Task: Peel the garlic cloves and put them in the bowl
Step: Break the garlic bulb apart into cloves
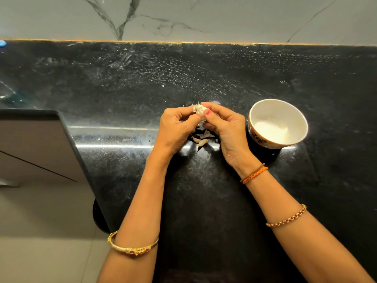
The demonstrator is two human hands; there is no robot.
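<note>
A white garlic bulb with papery skin is held above the black counter between both hands. My left hand grips it from the left, thumb on its front. My right hand grips it from the right, the pink thumbnail pressing its face. Loose skin pieces and a clove lie on the counter just under the hands. A white bowl with a flowered outside stands to the right of my right hand; its inside looks bare.
The black stone counter runs back to a marble wall. Its left edge drops off beside a brown cabinet and tiled floor. A glass item shows at the far left.
</note>
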